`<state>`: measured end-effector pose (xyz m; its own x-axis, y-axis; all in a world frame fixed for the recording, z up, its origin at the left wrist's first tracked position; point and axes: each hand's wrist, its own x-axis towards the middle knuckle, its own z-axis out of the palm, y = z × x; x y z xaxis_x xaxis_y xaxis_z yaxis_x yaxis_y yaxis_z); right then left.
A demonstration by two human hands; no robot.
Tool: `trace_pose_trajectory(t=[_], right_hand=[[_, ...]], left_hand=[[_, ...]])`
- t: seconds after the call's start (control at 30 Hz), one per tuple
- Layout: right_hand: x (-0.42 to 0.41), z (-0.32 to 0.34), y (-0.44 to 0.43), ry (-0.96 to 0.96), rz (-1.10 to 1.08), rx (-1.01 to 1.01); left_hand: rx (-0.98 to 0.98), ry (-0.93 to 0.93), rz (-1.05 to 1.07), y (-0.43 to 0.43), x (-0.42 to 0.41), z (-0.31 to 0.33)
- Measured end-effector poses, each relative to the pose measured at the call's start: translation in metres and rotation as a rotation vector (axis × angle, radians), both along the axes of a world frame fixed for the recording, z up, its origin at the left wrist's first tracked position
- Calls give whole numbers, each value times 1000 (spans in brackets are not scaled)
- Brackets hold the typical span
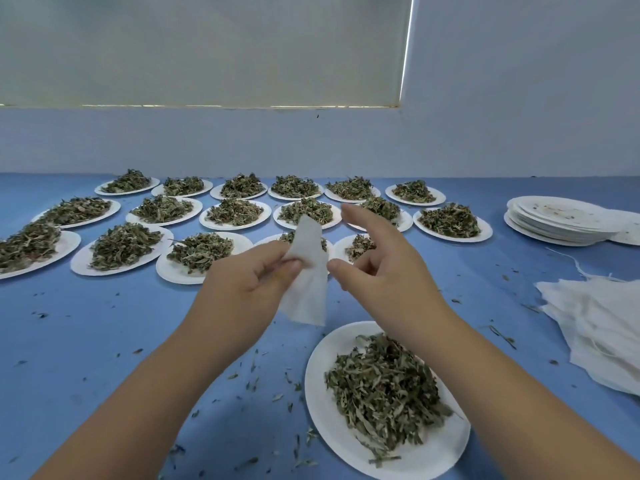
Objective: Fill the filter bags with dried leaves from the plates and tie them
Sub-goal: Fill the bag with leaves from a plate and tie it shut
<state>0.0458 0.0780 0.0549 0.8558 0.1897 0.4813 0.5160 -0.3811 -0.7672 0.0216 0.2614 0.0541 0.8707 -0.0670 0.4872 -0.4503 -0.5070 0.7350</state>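
Left hand [242, 282] pinches filter bag [308, 292] at frame centre, above blue table [104, 323]. Right hand [384, 261] relaxed, holding nothing, thumb just beside bag edge. Plate [325, 427] of dried leaves [384, 386] lower centre-right. Spare bags [602, 327] at right edge.

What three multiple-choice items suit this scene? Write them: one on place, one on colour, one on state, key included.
1. Where is the stack of empty plates? A far right; B far left; C near centre.
2. The table is: A green; B blue; C red.
3. The filter bag is: A tied full; B lying on a plate; C flat, pinched by the left hand.
Key: A, it sits at the table's right edge; B, a blue surface shows throughout; C, it hangs limp from that hand.
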Motion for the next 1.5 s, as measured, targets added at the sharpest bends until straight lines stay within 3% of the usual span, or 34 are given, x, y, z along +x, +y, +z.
trace_pose_trajectory(t=[0.23, 0.37, 0.57, 0.77, 1.0, 1.23, 1.37, 1.5], right_hand=[[0, -1, 1, 43, 41, 15], [-4, -2, 0, 24, -20, 43], [-19, 3, 7, 106, 111, 127], [-21, 1, 11, 232, 116, 196], [-17, 1, 9, 217, 35, 208], [-12, -1, 3, 104, 34, 41], [-13, -4, 0, 108, 101, -14], [-12, -6, 1, 130, 120, 14]], left_hand=[[234, -167, -20, -8, -7, -4], [174, -145, 30, -11, -10, -2], [314, -289, 117, -13, -12, -2], [320, -288, 126, -21, -16, -5], [-72, 72, 63, -26, -18, 0], [-357, 307, 18, -21, -16, 0], [-244, 148, 193, -21, -13, -3], [129, 15, 305, -19, -15, -7]])
